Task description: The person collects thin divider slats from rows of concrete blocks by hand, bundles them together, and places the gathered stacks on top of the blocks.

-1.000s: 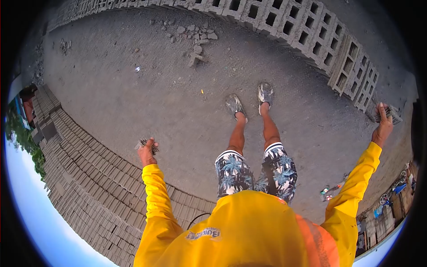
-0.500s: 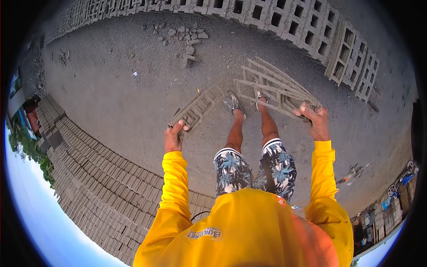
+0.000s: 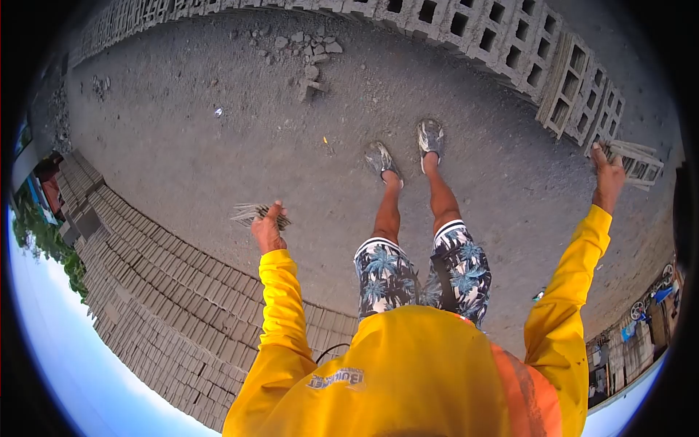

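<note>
My left hand (image 3: pixel 269 229) is closed around a bundle of thin grey ladder-like frames (image 3: pixel 249 213), seen nearly end-on over the bare ground. Stretched far out to the right, my right hand (image 3: pixel 609 175) grips more grey ladder-like frames (image 3: pixel 642 166) with rectangular openings. These hang beside the near end of a row of hollow concrete blocks (image 3: pixel 513 57). Whether they touch the blocks I cannot tell. My fingers hide part of each bundle.
Broken concrete rubble (image 3: pixel 312 65) lies on the ground ahead. Rows of stacked grey blocks (image 3: pixel 182 291) fill the left side. My shod feet (image 3: pixel 380 159) stand on the dusty ground (image 3: pixel 218 167). Wheels and clutter (image 3: pixel 641 313) are at the lower right.
My right hand has swung outward to the right and forward with its frames. My left hand has shifted slightly left, and its frames have turned from face-on to nearly end-on.
</note>
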The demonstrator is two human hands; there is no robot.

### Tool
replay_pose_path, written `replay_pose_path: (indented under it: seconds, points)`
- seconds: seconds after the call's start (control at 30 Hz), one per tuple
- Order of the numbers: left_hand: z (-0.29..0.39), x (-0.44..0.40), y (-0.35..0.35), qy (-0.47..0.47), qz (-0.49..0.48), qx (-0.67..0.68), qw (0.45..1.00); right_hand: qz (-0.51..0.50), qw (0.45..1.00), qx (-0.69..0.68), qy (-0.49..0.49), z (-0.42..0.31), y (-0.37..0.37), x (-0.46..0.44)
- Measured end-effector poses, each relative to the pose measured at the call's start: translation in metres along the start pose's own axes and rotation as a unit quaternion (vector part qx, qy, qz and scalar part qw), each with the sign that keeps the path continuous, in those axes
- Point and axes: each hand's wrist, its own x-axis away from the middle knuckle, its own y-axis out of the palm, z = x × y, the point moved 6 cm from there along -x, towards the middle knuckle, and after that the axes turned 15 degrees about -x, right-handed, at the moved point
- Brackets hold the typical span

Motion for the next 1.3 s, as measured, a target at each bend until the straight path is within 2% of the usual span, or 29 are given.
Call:
replay_pose_path:
  seconds: [0.03, 0.07, 0.1, 0.13, 0.17, 0.2, 0.27, 0.3, 0.33, 0.37, 0.4, 0.47, 0.53, 0.6, 0.7, 0.8, 0.87, 0.93, 0.97, 1.0, 1.03, 1.07, 1.1, 1.13, 1.17, 1.23, 1.3]
  points:
    - [0.007, 0.012, 0.035, 0.002, -0.017, 0.013, 1.0, -0.003, 0.997, -0.05, -0.056, 0.021, 0.043, 0.013]
    - [0.017, 0.027, 0.074, 0.003, -0.077, 0.028, 0.997, -0.052, 0.993, -0.079, -0.07, 0.022, 0.098, 0.048]
    - [0.031, 0.047, 0.109, 0.013, -0.136, 0.046, 0.99, -0.095, 0.993, 0.062, -0.038, 0.032, 0.143, 0.089]
    - [0.053, 0.077, 0.143, 0.016, -0.192, 0.108, 0.975, -0.152, 0.982, 0.11, -0.01, 0.025, 0.192, 0.148]
    - [0.075, 0.102, 0.167, 0.02, -0.246, 0.169, 0.954, -0.266, 0.962, 0.049, 0.037, 0.021, 0.234, 0.205]
    - [0.091, 0.114, 0.178, 0.041, -0.288, 0.162, 0.943, -0.398, 0.915, 0.035, 0.057, 0.018, 0.26, 0.252]
    - [0.11, 0.136, 0.197, 0.074, -0.371, 0.147, 0.914, -0.415, 0.888, -0.079, 0.183, 0.027, 0.237, 0.253]
    - [0.097, 0.122, 0.192, 0.132, -0.34, 0.006, 0.931, -0.42, 0.866, -0.137, 0.234, 0.026, 0.226, 0.237]
    - [0.086, 0.108, 0.185, 0.113, -0.335, -0.006, 0.935, -0.431, 0.833, -0.19, 0.29, 0.025, 0.213, 0.226]
    - [0.064, 0.102, 0.159, 0.079, -0.326, -0.028, 0.942, -0.335, 0.857, -0.287, 0.268, 0.014, 0.182, 0.199]
    - [0.039, 0.089, 0.126, 0.051, -0.283, -0.032, 0.957, -0.276, 0.877, -0.285, 0.269, 0.021, 0.147, 0.173]
    - [0.015, 0.058, 0.067, 0.027, -0.206, -0.002, 0.978, -0.211, 0.897, -0.298, 0.25, 0.03, 0.074, 0.133]
    - [-0.036, 0.018, -0.008, 0.003, -0.114, 0.035, 0.993, -0.156, 0.921, -0.273, 0.229, 0.015, 0.003, 0.112]
    - [-0.034, 0.019, -0.058, -0.01, -0.068, 0.098, 0.993, -0.1, 0.948, -0.217, 0.209, 0.0, -0.065, 0.095]
    - [-0.015, 0.034, -0.072, -0.022, -0.049, 0.109, 0.993, -0.044, 0.97, -0.158, 0.182, -0.011, -0.133, 0.049]
    - [-0.017, 0.029, -0.038, -0.016, -0.034, 0.063, 0.997, -0.014, 0.989, -0.092, 0.111, -0.009, -0.129, 0.001]
    - [-0.007, 0.043, 0.01, -0.026, -0.018, -0.025, 0.999, 0.008, 0.998, -0.018, 0.064, 0.007, -0.085, -0.02]
    - [0.008, 0.064, 0.07, -0.004, -0.047, -0.011, 0.999, 0.031, 0.999, -0.039, 0.002, 0.026, -0.02, -0.004]
    - [0.019, 0.077, 0.101, 0.003, -0.093, 0.019, 0.996, 0.01, 0.999, 0.011, -0.039, 0.038, 0.017, 0.013]
    - [0.032, 0.093, 0.128, 0.01, -0.136, 0.047, 0.99, -0.039, 0.998, -0.039, -0.02, 0.037, 0.066, 0.049]
    - [0.048, 0.113, 0.154, 0.005, -0.181, 0.093, 0.979, -0.097, 0.991, 0.07, -0.066, 0.028, 0.111, 0.093]
    - [0.064, 0.132, 0.176, 0.002, -0.229, 0.139, 0.963, -0.165, 0.983, 0.055, -0.06, 0.02, 0.153, 0.147]
    - [0.081, 0.149, 0.193, 0.013, -0.278, 0.183, 0.943, -0.26, 0.965, 0.044, -0.003, 0.016, 0.187, 0.2]
    - [0.097, 0.165, 0.207, 0.024, -0.327, 0.227, 0.917, -0.402, 0.915, -0.011, 0.007, 0.034, 0.216, 0.246]
    - [0.104, 0.175, 0.216, 0.032, -0.375, 0.269, 0.887, -0.461, 0.886, -0.031, 0.04, 0.028, 0.218, 0.257]
    - [0.104, 0.168, 0.21, 0.089, -0.41, 0.22, 0.88, -0.508, 0.853, -0.082, 0.092, 0.002, 0.213, 0.243]
    - [0.076, 0.166, 0.183, 0.102, -0.426, 0.174, 0.882, -0.512, 0.831, -0.132, 0.173, -0.027, 0.193, 0.248]
